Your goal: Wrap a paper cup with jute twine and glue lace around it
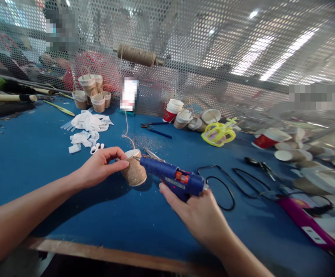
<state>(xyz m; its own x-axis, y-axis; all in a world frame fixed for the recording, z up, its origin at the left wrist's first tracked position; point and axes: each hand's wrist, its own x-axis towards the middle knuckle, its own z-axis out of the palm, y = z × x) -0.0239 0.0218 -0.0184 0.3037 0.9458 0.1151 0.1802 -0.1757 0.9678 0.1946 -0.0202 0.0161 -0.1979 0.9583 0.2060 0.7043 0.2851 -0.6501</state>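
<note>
A paper cup wrapped in brown twine (135,173) stands slightly tilted on the blue table, its white rim showing at the top. My left hand (102,165) pinches the twine at the cup's upper left edge between thumb and finger. In my right hand (196,215) is a blue glue gun (171,175), its nozzle pointing left and meeting the cup near the rim. From the cup a loose strand of twine (127,127) runs up toward a spool of twine (137,55) mounted on the mesh. Scissors (154,154) lie behind the glue gun, partly hidden.
Twine-wrapped cups (98,102) are stacked at the back left, near white lace trim (89,121). Blue-handled pliers (158,130) and a yellow crown-shaped item (218,134) lie farther back. At right are a black cord (228,192), more cups (271,136) and a magenta box (303,223).
</note>
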